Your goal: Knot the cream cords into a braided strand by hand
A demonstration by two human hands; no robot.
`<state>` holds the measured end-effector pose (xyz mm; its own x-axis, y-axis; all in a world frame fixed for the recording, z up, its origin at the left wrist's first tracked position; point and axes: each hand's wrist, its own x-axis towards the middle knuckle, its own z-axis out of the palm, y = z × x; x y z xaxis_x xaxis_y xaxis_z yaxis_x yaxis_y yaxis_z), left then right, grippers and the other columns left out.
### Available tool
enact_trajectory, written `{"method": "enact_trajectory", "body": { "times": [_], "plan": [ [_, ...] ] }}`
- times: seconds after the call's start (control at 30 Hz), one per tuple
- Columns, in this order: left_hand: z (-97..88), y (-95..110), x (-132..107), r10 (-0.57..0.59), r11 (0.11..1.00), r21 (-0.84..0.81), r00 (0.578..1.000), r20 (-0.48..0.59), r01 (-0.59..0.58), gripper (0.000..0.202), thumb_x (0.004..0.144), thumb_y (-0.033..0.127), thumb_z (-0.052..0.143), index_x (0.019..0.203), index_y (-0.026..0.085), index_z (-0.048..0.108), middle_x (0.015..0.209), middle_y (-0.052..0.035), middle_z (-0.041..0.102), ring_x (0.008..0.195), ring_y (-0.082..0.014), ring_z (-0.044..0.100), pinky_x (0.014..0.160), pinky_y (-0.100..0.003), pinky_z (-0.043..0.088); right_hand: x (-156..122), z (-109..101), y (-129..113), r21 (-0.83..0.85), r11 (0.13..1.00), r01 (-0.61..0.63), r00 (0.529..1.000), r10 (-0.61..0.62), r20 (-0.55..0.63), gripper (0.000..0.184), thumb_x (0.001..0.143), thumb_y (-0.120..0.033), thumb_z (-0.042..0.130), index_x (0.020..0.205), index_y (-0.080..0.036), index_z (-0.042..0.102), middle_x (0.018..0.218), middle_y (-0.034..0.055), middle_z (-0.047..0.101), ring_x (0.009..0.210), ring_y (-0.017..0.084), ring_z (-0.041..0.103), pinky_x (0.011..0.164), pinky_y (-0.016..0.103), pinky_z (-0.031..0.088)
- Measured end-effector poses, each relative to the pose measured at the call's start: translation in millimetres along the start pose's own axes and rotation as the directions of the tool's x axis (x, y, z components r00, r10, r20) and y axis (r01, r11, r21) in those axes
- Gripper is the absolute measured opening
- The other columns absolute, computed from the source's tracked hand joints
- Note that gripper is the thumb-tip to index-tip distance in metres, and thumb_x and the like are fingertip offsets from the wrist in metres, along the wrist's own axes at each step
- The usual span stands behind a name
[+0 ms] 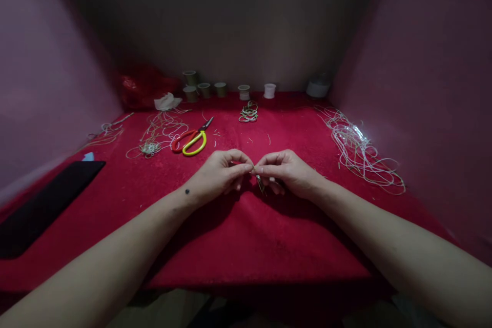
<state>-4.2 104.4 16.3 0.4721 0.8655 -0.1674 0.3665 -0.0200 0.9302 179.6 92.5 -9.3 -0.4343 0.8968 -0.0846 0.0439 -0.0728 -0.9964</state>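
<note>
My left hand (229,170) and my right hand (282,171) meet fingertip to fingertip over the middle of the red cloth. Both pinch a thin greenish cord (260,183), whose short lengths hang down below the right fingertips. Most of the cord is covered by my fingers, so its exact shape cannot be made out. Just beyond my left hand lie scissors (195,139) with one red and one yellow handle, their blades pointing away to the right. A small bundle of green and white cord (248,112) rests farther back, ahead of my hands.
Tangled cords lie at the left (150,148) and right (357,151). Several thread spools (244,93) line the back wall, with a red plastic bag (144,87) to their left and a container (318,86) to their right. A long black object (49,205) sits at the left edge.
</note>
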Motion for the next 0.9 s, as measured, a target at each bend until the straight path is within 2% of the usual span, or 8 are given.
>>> {"method": "enact_trajectory", "body": {
  "times": [0.13,0.3,0.43,0.53,0.67,0.77,0.9],
  "plan": [
    [-2.4,-3,0,-0.033,0.998,-0.06,0.998,0.045,0.036,0.011,0.084,0.025,0.054,0.082,0.014,0.056,0.044,0.0043,0.052,0.032,-0.0043,0.037,0.034,-0.016,0.026,-2,4,-4,-0.061,0.998,-0.018,0.999,0.015,-0.051,0.02,0.076,-0.031,0.065,0.067,-0.013,0.064,0.048,-0.0037,0.054,0.035,0.004,0.04,0.035,0.018,0.029],
    [-1.4,-7,1,-0.005,0.996,-0.093,0.999,0.051,0.01,0.002,0.082,0.019,0.053,0.081,0.017,0.053,0.049,0.0042,0.056,0.034,-0.0064,0.043,0.032,-0.016,0.03,-5,10,-10,-0.148,0.984,0.096,0.983,-0.117,-0.139,0.016,0.073,-0.028,0.067,0.066,-0.013,0.066,0.062,-0.001,0.056,0.044,0.005,0.048,0.04,0.019,0.034],
    [0.7,-4,-1,0.028,0.997,-0.068,0.999,0.035,-0.026,0.005,0.084,0.02,0.052,0.08,0.017,0.052,0.043,0.0071,0.049,0.032,-0.0054,0.039,0.032,-0.015,0.027,-7,14,-11,-0.138,0.982,0.13,0.975,-0.151,-0.163,0.014,0.071,-0.025,0.068,0.065,-0.013,0.066,0.068,-0.0005,0.056,0.043,0.003,0.045,0.039,0.019,0.033],
    [1.8,-1,-4,0.059,0.998,-0.006,0.998,-0.006,-0.059,0.005,0.083,0.02,0.053,0.08,0.016,0.054,0.041,0.0084,0.046,0.032,-0.0044,0.037,0.032,-0.014,0.027,-8,15,-11,-0.087,0.993,0.081,0.987,-0.093,-0.135,0.014,0.071,-0.025,0.068,0.065,-0.012,0.065,0.058,-0.0025,0.055,0.038,0.003,0.04,0.036,0.019,0.029],
    [2.8,0,-6,0.177,0.982,0.081,0.983,-0.058,-0.172,0.006,0.083,0.018,0.054,0.081,0.014,0.057,0.044,0.0083,0.046,0.036,-0.0031,0.04,0.035,-0.013,0.031,-8,13,-9,0.016,0.999,-0.036,0.997,0.037,-0.07,0.017,0.071,-0.029,0.069,0.07,-0.012,0.066,0.045,-0.0046,0.052,0.031,0.003,0.033,0.032,0.019,0.019],
    [2.6,-1,-6,0.215,0.974,0.08,0.975,-0.05,-0.211,0.009,0.083,0.02,0.054,0.083,0.013,0.059,0.053,0.0053,0.054,0.04,-0.0028,0.043,0.038,-0.013,0.034,-8,11,-7,0.105,0.992,-0.073,0.997,0.07,0.032,0.018,0.071,-0.029,0.069,0.075,-0.011,0.068,0.055,-0.001,0.062,0.03,0.001,0.031,0.03,0.019,0.014],
    [2.0,-3,-5,0.24,0.969,0.082,0.969,-0.057,-0.235,0.011,0.084,0.022,0.054,0.084,0.013,0.06,0.06,0.0033,0.059,0.042,-0.0026,0.045,0.039,-0.013,0.036,-8,8,-5,0.237,0.969,-0.071,0.991,0.042,0.124,0.02,0.077,-0.03,0.064,0.08,-0.011,0.068,0.076,0.0048,0.071,0.03,0.001,0.035,0.028,0.019,0.016]
  ]
}}
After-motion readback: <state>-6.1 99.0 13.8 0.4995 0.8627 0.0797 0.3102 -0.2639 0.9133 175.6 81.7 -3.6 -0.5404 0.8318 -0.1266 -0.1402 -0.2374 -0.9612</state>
